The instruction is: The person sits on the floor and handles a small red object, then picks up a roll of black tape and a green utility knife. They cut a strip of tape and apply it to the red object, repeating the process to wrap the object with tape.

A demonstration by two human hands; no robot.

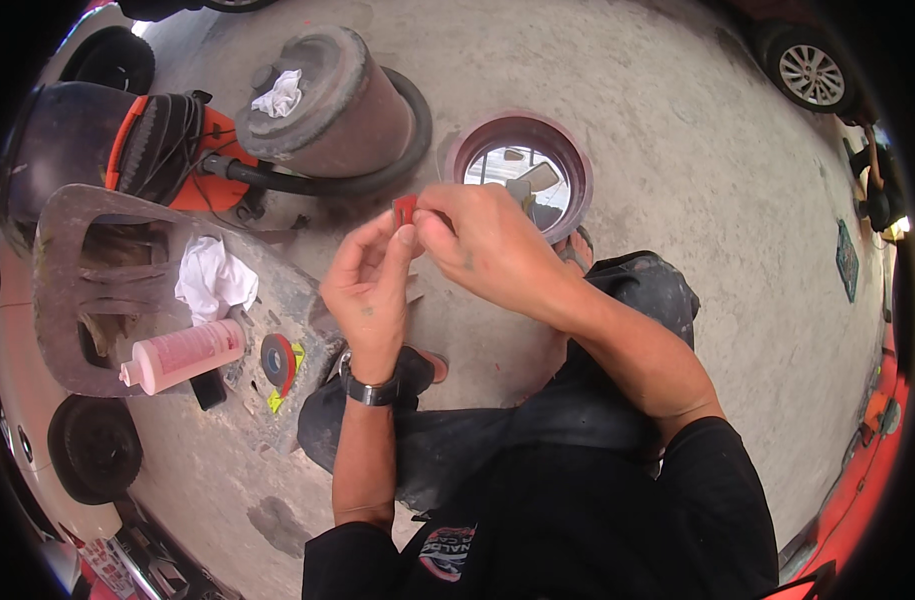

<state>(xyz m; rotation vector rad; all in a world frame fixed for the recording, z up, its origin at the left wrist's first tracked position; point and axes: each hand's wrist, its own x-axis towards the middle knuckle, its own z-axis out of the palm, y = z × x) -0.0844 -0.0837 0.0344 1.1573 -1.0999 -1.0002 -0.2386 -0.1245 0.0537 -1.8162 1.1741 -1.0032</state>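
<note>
In front of my knees, both hands meet at a small flat red piece (405,210) with dark edges; its exact kind does not show. My left hand (370,285) pinches it from below between thumb and fingers. From the right, my right hand (482,235) has its fingers closed on the piece's edge, and its fingertips are partly hidden. Just beyond the right hand stands a round reddish-brown tub (583,165) with a bright, mirror-like surface inside. A dark watch sits on my left wrist.
To my left, a worn plastic chair (52,330) carries a white cloth (215,278), a pink bottle (189,355), a tape roll (277,362) and yellow scraps. Farther off are a lidded drum (352,120) with another white cloth, an orange-and-black vacuum cleaner (152,150) and its hose (307,182). Parked cars line the sides.
</note>
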